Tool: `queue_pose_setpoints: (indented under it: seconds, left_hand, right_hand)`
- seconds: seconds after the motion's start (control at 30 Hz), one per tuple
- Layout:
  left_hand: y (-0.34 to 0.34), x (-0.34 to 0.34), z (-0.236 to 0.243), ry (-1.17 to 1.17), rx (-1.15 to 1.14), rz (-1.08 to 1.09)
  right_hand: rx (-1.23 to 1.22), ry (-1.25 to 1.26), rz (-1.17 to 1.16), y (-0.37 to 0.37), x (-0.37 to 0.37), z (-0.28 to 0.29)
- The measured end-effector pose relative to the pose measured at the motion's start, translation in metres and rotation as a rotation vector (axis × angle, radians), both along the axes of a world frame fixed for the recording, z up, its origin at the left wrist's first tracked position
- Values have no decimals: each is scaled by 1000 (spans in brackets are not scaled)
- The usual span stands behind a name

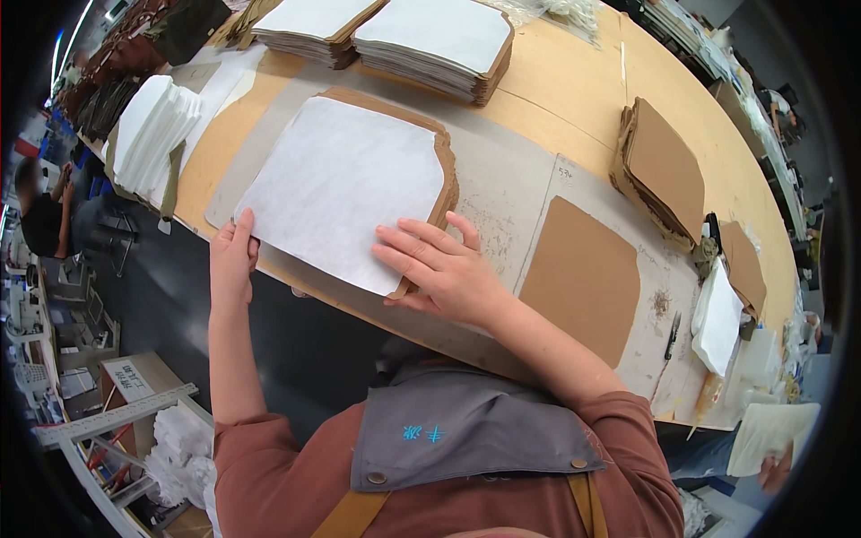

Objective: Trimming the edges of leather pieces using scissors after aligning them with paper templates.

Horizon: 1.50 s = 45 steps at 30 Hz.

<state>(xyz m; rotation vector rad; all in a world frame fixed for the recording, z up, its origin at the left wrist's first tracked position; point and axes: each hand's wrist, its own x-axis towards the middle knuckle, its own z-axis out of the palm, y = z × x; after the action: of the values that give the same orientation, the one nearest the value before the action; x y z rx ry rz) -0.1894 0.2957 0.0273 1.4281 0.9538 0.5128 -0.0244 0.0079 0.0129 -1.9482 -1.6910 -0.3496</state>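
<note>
A white sheet with cut corners [345, 179] lies on a stack of brown pieces [448, 179] near the table's front edge. The brown layers show along the stack's far and right sides. My left hand [235, 255] pinches the sheet's left front corner, thumb on top and fingers curled beneath. Across the sheet's right front part, my right hand [444, 269] rests with fingers stretched and apart. Its thumb is by the front right corner, where a strip of brown shows. To the right, a single brown piece [583, 273] lies flat on the grey board [502, 175].
Two white-topped stacks [435, 40] stand at the back. White folded pieces [152, 134] sit at the left end, brown stacks [664, 166] at the right. A black pen [673, 336] lies near white sheets [717, 318]. A person [45, 211] is beyond the table's left end.
</note>
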Motion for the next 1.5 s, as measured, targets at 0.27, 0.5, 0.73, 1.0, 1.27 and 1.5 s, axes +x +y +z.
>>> queue_pose_setpoints:
  seconds: [0.27, 0.5, 0.73, 1.0, 1.27, 1.5]
  left_hand:
    - [16, 4, -18, 228, 543, -25]
    - [25, 10, -24, 380, 1042, 47]
    - [27, 50, -32, -534, 36, 23]
    - [30, 72, -29, -308, 149, 185]
    - [59, 68, -49, -298, 114, 120]
    - [46, 48, -16, -367, 359, 351]
  right_hand:
    - [-2, 55, -4, 5, -10, -16]
    - [-30, 201, 31, -2, -9, -12]
    - [588, 915, -176, 9, 13, -21]
    - [74, 232, -128, 25, -14, -22]
    - [62, 378, -130, 30, -15, -37]
    - [35, 369, -147, -42, -10, -17]
